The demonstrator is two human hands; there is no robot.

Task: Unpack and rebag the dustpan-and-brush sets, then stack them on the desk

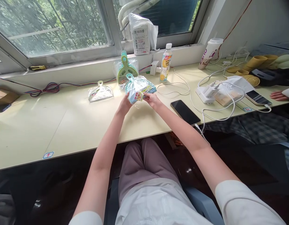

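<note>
Between both hands, a blue dustpan-and-brush set [140, 85] in clear plastic wrap is held just above the desk, its handle loop pointing away from me. My left hand [125, 103] grips its lower left side, and my right hand [153, 100] pinches the near edge close to a colourful label. Behind it, several green and blue dustpans [126, 69] in plastic lean upright against the window wall. Another wrapped dustpan set [100, 92], pale green and white, lies flat on the desk to the left.
On the pale desk [83, 125], a drink bottle [166, 62], a black phone [185, 112] and white chargers [208, 93] with tangled cables lie to the right. A tall cup [210, 53] stands further back. Another person's hand [280, 95] rests at far right. Bundled wires [50, 89] lie left.
</note>
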